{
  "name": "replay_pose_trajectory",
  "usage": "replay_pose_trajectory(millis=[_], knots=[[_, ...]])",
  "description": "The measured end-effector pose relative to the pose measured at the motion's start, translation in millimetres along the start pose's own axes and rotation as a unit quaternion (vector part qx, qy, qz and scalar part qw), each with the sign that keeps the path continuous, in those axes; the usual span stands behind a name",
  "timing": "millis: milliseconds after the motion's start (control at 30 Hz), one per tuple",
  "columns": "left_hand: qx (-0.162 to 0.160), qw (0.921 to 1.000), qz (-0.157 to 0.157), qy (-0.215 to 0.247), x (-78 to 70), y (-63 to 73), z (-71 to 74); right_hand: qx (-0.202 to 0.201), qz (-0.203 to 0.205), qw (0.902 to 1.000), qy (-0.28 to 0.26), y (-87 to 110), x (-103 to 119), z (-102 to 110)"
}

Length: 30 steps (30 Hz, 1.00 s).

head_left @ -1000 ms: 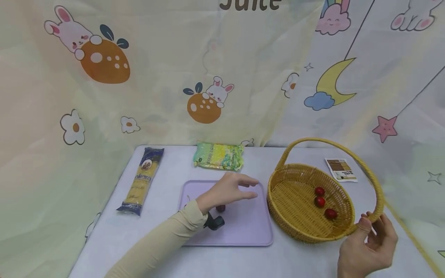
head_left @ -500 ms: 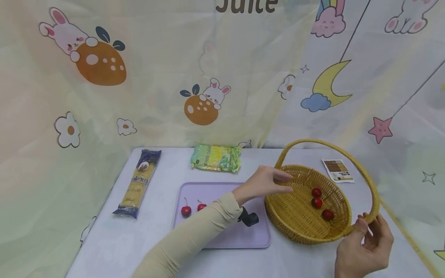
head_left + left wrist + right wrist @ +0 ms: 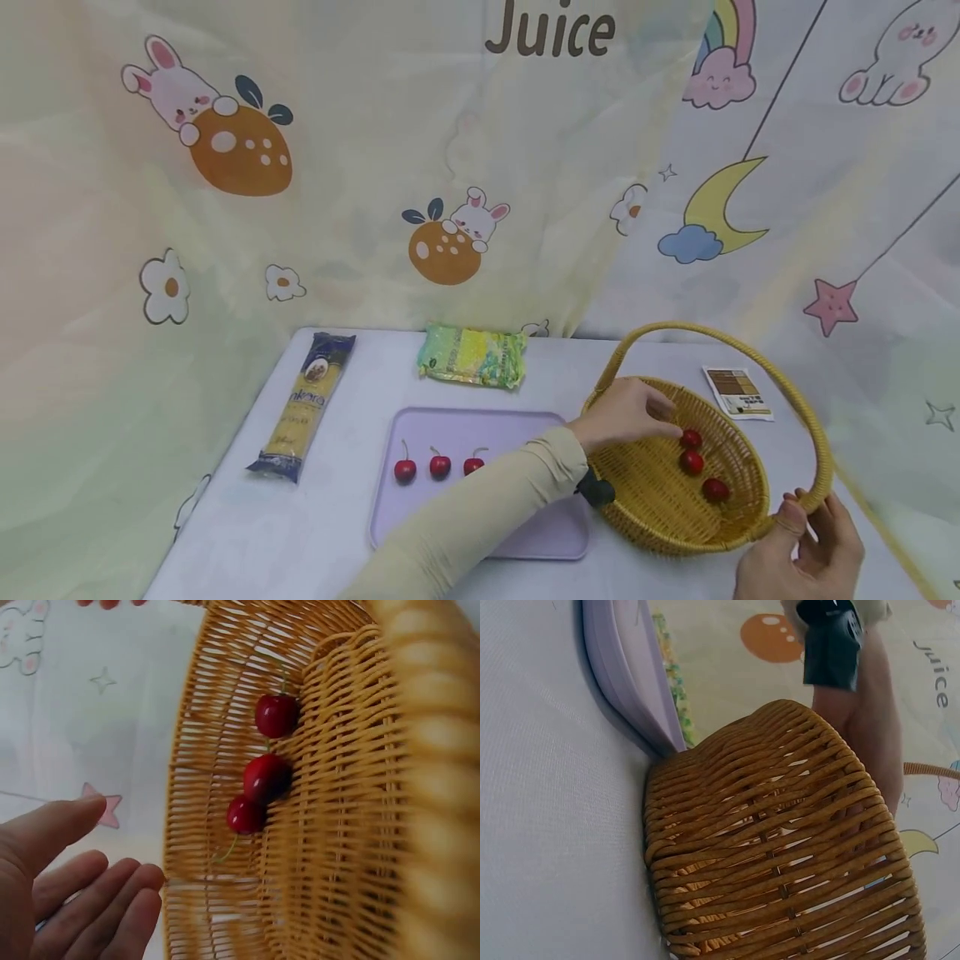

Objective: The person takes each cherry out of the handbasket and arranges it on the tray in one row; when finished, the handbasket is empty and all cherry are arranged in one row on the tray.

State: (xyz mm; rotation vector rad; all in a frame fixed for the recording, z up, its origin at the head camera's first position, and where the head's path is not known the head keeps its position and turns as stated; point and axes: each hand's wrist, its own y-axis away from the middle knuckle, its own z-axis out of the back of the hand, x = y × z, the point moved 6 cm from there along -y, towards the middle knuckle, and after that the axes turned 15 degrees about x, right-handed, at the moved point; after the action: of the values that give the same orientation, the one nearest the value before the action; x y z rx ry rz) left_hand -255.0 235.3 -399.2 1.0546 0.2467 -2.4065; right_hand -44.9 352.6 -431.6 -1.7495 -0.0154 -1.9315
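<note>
My left hand (image 3: 630, 410) reaches over the left side of a wicker basket (image 3: 652, 529), thumb and fingers apart with nothing between them. Its fingertips overlap the nearest of three red cherries (image 3: 692, 462) lying in the basket. The left wrist view shows these cherries (image 3: 268, 778), with stems, against the woven wall, and my left hand (image 3: 90, 892) beside the rim. At the basket's front right, my right hand (image 3: 802, 554) grips the foot of the arched handle (image 3: 817, 450). On a lilac tray (image 3: 517, 421) three stemmed cherries (image 3: 440, 467) sit in a row; my left sleeve covers part of the tray.
A pasta packet (image 3: 306, 408) lies at the left of the white table (image 3: 247, 542). Behind the tray is a green and yellow packet (image 3: 472, 356). A small brown and white sachet (image 3: 738, 393) lies behind the basket. A printed curtain hangs at the back.
My left hand has moved right, from above the tray to above the basket, uncovering cherries on the tray. My right hand keeps its hold on the basket. The head view has tilted slightly up.
</note>
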Motion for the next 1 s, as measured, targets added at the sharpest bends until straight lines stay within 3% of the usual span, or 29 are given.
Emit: replay_pose_trajectory(millis=[233, 600, 1000], knots=[[0.008, 0.9993, 0.022, -0.029, -9.7, -27.7, -22.3, -0.031, 0.065, 0.9971, -0.023, 5.6, 4, 7], [-0.016, 0.9972, 0.067, -0.031, -3.0, -43.8, -28.8, -0.017, 0.058, 0.9980, -0.017, 9.7, 13, 1], [0.025, 0.9932, 0.058, -0.098, -4.5, -67.1, -45.2, -0.017, 0.058, 0.9980, -0.016, 6.0, 10, 0]])
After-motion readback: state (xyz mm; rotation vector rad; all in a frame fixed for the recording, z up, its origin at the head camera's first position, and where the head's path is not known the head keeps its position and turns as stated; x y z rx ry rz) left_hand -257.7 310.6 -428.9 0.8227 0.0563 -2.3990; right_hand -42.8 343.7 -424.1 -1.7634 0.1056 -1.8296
